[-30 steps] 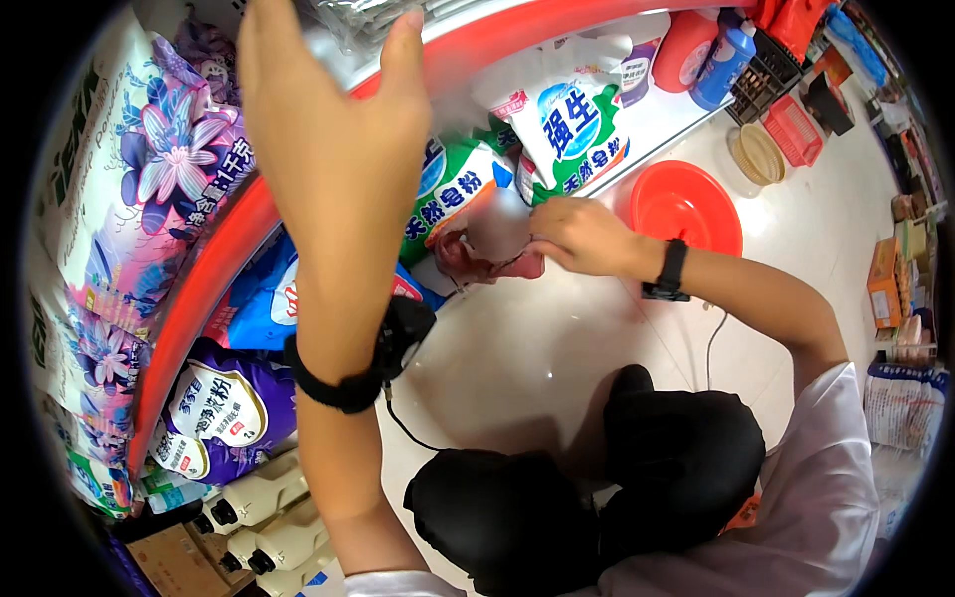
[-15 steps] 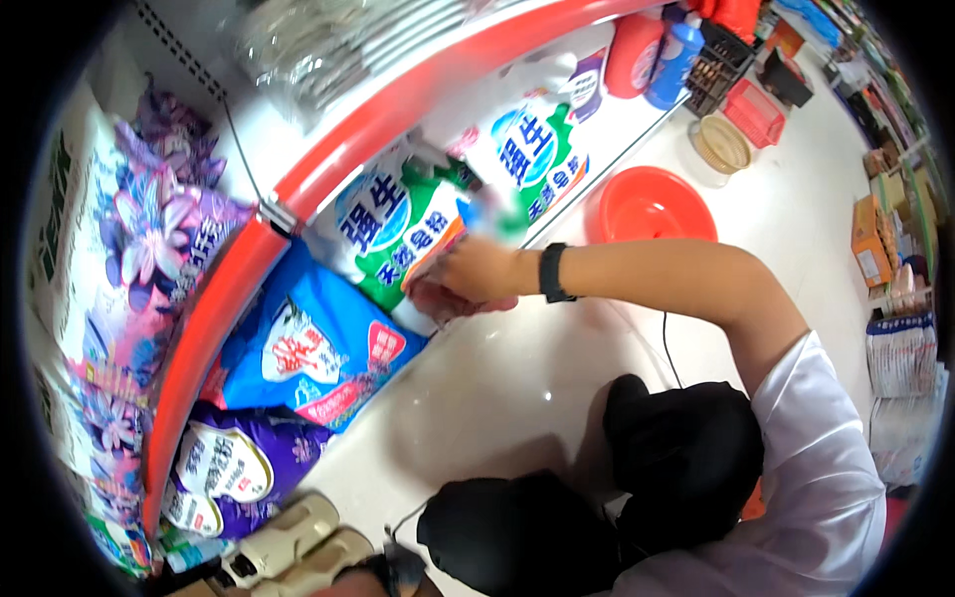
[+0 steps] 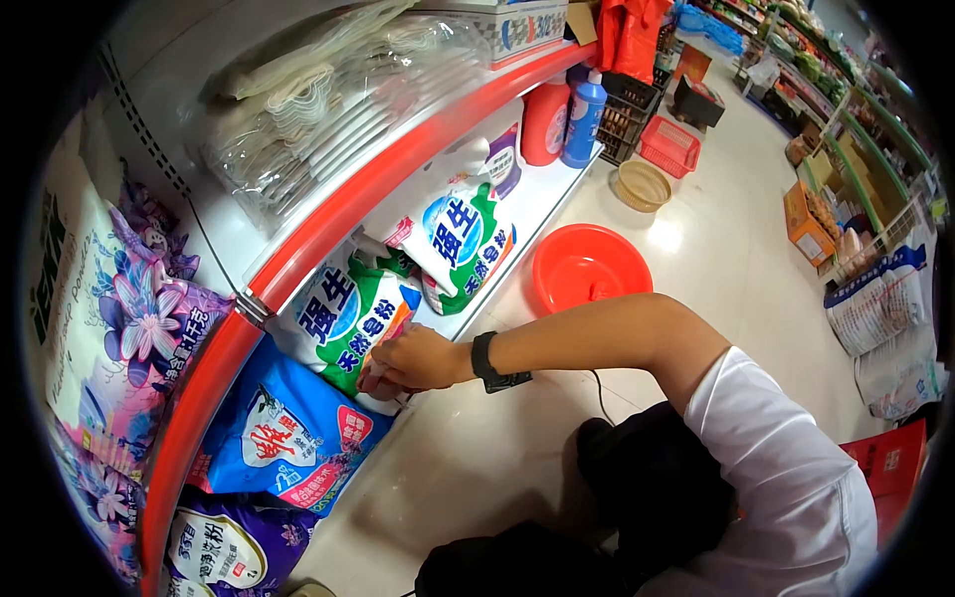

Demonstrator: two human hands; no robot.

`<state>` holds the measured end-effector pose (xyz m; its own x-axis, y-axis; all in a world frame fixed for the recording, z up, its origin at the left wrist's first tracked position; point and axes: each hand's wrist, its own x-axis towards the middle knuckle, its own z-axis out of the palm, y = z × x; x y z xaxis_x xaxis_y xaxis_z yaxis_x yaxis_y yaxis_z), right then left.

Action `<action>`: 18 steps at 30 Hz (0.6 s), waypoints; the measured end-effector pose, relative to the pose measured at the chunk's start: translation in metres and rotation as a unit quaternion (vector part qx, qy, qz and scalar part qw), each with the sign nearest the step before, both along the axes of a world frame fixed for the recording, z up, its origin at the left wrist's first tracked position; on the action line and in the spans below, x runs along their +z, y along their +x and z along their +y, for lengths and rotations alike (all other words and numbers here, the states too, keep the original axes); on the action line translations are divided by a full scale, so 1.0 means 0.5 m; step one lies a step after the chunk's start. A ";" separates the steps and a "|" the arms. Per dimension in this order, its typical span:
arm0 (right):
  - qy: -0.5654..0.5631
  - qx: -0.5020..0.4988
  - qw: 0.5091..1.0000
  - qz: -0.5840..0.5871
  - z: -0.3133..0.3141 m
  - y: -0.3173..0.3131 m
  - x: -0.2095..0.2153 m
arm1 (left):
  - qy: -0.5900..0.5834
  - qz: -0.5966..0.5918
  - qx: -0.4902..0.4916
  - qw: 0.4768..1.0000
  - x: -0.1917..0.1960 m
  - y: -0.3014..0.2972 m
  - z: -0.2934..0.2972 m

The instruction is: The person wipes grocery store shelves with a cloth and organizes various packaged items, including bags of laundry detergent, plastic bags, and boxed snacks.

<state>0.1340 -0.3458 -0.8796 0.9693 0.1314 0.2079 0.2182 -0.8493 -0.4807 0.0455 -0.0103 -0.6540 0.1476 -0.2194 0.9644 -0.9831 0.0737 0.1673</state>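
My right hand [image 3: 416, 360], a dark band on its wrist, reaches across from the right to the lower shelf. Its fingers are closed on a crumpled pinkish thing that looks like a cloth [image 3: 373, 380], mostly hidden under the hand. It presses against the lower right edge of a white and green bag of soap powder [image 3: 333, 316]. Just in front lies a blue bag of washing powder [image 3: 274, 428], and nearer still a purple bag [image 3: 234, 542]. Behind the hand leans a second white and green bag [image 3: 453, 234]. My left hand is out of view.
The red shelf edge [image 3: 398, 164] overhangs the bags, with plastic-wrapped stacks [image 3: 328, 109] above. Red and blue bottles [image 3: 585, 119] stand at the far end. A red basin [image 3: 592, 267], a tan basket [image 3: 642, 186] and a pink basket [image 3: 668, 147] sit on the floor.
The view has shifted, so the shelf goods appear lower and further left. My right hand stays by the white and green bag's edge. My left wrist has gone out at the lower edge.
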 end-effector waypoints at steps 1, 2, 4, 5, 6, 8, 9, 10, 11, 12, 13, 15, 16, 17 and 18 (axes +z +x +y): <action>-0.003 0.005 1.000 -0.011 -0.001 0.002 -0.004 | 0.082 0.072 0.023 0.994 -0.008 0.004 0.010; 0.016 0.001 1.000 0.013 -0.001 -0.002 0.003 | 0.172 0.152 0.045 0.972 -0.021 0.010 0.022; 0.054 -0.002 0.997 0.059 0.001 -0.002 0.021 | 0.359 0.279 0.096 0.886 -0.020 0.015 0.069; 0.036 -0.004 0.997 0.067 0.000 -0.004 0.026 | 0.440 0.326 0.098 0.831 -0.017 0.017 0.090; 0.037 -0.005 0.996 0.080 -0.003 -0.009 0.031 | 0.502 0.357 0.094 0.782 -0.017 0.017 0.109; 0.043 -0.003 0.994 0.103 -0.002 -0.008 0.043 | 0.590 0.391 0.086 0.701 -0.015 0.011 0.148; 0.053 -0.004 0.993 0.104 -0.003 -0.003 0.035 | 0.618 0.399 0.089 0.672 -0.013 0.007 0.167; 0.032 -0.006 0.996 0.087 -0.007 -0.003 0.028 | 0.640 0.404 0.088 0.647 -0.012 0.003 0.182; 0.011 -0.006 0.998 0.068 -0.009 -0.001 0.029 | 0.659 0.410 0.093 0.624 -0.008 -0.002 0.201; -0.010 -0.006 0.999 0.049 -0.011 0.000 0.030 | 0.670 0.412 0.096 0.610 -0.006 -0.006 0.214; -0.002 -0.009 0.998 0.065 -0.010 0.003 0.029 | 0.678 0.418 0.103 0.596 -0.002 -0.014 0.231; -0.031 0.001 0.998 0.051 -0.016 0.006 0.029 | 0.690 0.427 0.107 0.575 0.005 -0.024 0.266; -0.046 0.006 0.998 0.044 -0.022 0.008 0.029 | 0.689 0.428 0.107 0.574 0.004 -0.028 0.277; -0.038 -0.004 0.998 0.052 -0.029 0.014 0.029 | 0.690 0.426 0.109 0.576 0.008 -0.032 0.285; -0.047 -0.004 0.997 0.053 -0.027 0.013 0.026 | 0.691 0.421 0.108 0.578 0.009 -0.037 0.298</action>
